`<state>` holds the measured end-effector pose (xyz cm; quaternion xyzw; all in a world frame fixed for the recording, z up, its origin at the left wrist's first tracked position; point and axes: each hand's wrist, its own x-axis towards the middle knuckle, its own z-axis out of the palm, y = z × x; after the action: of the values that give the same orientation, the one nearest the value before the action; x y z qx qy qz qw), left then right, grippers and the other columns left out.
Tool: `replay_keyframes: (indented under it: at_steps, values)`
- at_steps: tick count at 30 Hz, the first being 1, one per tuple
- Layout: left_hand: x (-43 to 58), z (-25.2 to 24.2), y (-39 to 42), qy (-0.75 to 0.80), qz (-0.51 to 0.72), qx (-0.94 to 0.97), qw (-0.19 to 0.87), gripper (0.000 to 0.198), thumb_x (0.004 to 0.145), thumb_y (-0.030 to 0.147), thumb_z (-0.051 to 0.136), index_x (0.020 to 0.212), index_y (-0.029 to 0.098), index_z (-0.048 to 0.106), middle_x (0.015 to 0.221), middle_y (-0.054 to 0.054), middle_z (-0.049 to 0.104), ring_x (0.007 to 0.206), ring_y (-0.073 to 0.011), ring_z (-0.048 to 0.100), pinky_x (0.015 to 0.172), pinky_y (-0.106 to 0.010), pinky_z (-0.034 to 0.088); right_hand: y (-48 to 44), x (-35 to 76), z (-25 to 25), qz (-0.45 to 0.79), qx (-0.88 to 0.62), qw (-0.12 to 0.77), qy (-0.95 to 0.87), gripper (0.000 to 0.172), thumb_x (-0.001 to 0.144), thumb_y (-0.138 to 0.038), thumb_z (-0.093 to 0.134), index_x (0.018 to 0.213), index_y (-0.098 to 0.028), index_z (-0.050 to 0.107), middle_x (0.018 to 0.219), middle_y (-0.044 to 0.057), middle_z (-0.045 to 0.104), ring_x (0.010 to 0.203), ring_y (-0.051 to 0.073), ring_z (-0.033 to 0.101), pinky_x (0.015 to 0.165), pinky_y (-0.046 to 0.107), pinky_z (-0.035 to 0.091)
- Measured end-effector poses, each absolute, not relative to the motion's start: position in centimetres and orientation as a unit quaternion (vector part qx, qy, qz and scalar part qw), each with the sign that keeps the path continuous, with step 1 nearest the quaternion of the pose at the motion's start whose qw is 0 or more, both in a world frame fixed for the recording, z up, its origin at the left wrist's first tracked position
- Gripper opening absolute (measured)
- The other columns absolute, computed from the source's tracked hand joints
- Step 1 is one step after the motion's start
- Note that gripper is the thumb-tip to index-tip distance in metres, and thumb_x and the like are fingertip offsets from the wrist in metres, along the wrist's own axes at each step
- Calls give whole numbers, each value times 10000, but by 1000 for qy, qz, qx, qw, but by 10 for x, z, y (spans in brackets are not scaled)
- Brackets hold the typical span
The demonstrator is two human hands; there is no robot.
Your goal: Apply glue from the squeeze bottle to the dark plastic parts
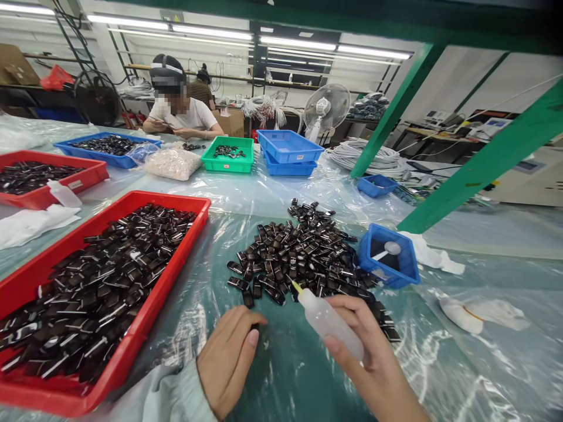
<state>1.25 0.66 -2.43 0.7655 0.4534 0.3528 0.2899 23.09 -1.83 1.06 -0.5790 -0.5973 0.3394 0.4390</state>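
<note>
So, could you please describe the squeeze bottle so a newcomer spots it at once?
Find the loose pile of small black parts mid-table. At its near edge, the right hand holds a translucent squeeze bottle. Unlike the bottle lying by the far red tray, its yellow tip points at the pile.

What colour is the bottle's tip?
Yellow tip on the bottle, seen in the head view.

Table: green worktop (pixel 484 363) under clear plastic sheeting.
Centre: loose heap of black parts (pixel 299 258).
8 o'clock: red tray (pixel 176 266) full of such parts.
3 o'clock: small blue bin (pixel 411 266), white cloth (pixel 433 255) touching it.
12 o'clock: green tray (pixel 229 165), stacked blue trays (pixel 288 155).
10 o'clock: second red tray (pixel 83 179).
</note>
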Motion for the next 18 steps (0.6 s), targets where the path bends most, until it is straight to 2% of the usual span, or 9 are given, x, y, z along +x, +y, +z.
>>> replay_keyframes:
  at_steps: [2, 5, 10, 18]
  values:
    - [12, -22, 5, 437, 377, 758, 303, 298, 975, 280, 295, 1095, 229, 563, 994, -63, 603, 962, -202, 549, 876, -310, 418, -22, 229, 11, 345, -582, 460, -575, 311, 820, -529, 583, 1010, -283, 600, 841, 46, 681, 661, 180, 651, 539, 227, 525]
    - [9, -23, 4, 436, 399, 743, 315, 277, 968, 355, 367, 1172, 254, 524, 1049, -57, 599, 989, -199, 557, 869, -291, 428, -26, 224, 11, 328, -579, 485, -567, 349, 762, -587, 615, 928, -288, 686, 881, 61, 676, 723, 206, 646, 589, 257, 534]
    - [7, -26, -2, 435, 438, 713, 334, 197, 959, 353, 413, 1113, 263, 497, 1028, -55, 584, 984, -201, 561, 801, -272, 449, -27, 218, 13, 350, -569, 498, -553, 296, 758, -548, 644, 877, -286, 714, 834, 53, 672, 639, 188, 630, 508, 230, 508]
    - [8, -22, -2, 383, 447, 734, 338, 184, 980, 334, 379, 1135, 293, 468, 1022, -10, 556, 959, -150, 529, 830, -230, 383, -25, 220, 13, 348, -565, 493, -562, 277, 757, -553, 640, 848, -297, 697, 789, 21, 668, 596, 157, 606, 487, 195, 467]
